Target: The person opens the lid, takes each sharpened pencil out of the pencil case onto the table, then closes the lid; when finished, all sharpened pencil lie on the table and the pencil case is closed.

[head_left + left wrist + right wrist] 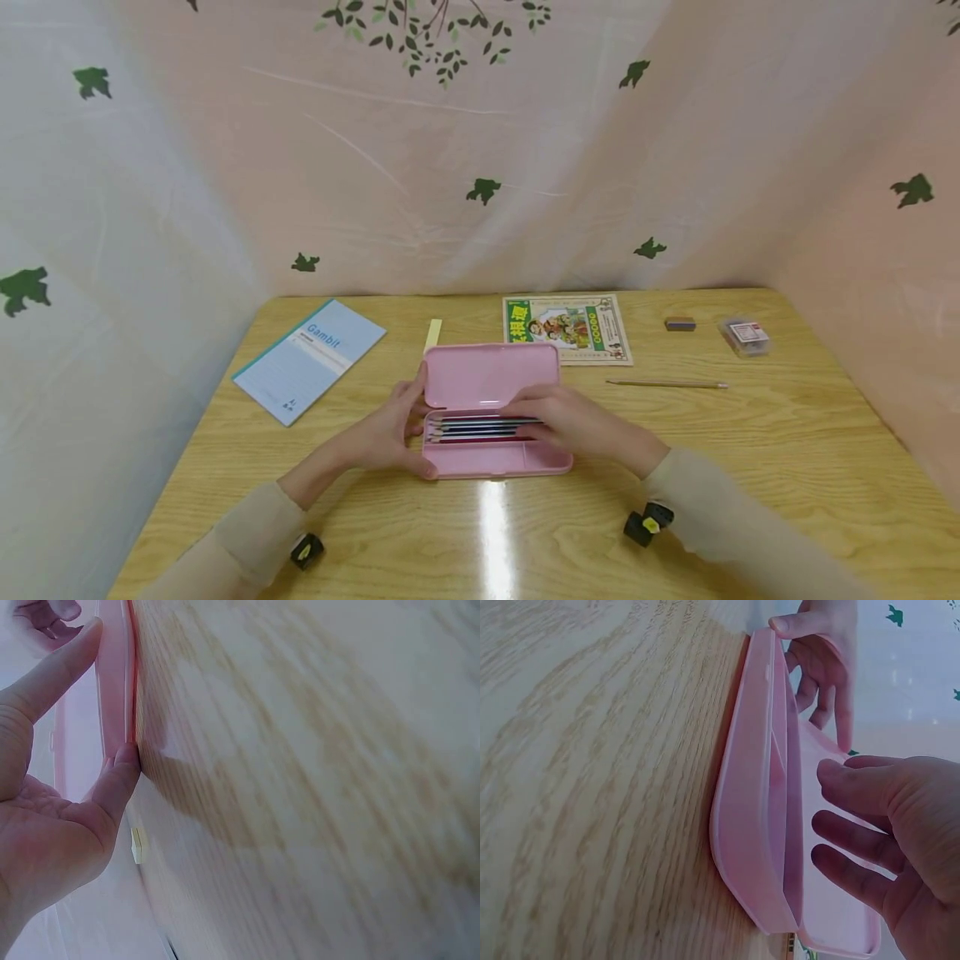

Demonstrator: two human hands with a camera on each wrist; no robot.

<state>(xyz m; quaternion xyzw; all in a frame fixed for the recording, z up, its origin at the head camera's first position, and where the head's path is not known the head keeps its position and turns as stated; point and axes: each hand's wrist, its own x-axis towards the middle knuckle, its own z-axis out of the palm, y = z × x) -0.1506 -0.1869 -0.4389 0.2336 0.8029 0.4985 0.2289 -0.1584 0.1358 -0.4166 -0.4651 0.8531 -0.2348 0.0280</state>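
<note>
A pink pencil case (472,462) lies on the table with its lid (480,375) raised at the back. Several pencils (480,429) lie side by side in its rear compartment, tips to the left. My left hand (386,433) holds the case's left end, thumb at the front corner; the left wrist view shows its fingertips against the pink wall (114,675). Over the right part of the pencils hovers my right hand (570,421), covering their far ends. In the right wrist view its fingers (855,840) are loosely bent and apart, with nothing visible between them.
A blue notebook (309,362) lies at the left. Behind the case are a pale yellow strip (433,333) and a colourful illustrated sheet (618,329). To the right lie a single pencil (667,384), an eraser (680,324) and a small clear box (746,337). Cloth walls (405,208) surround the table.
</note>
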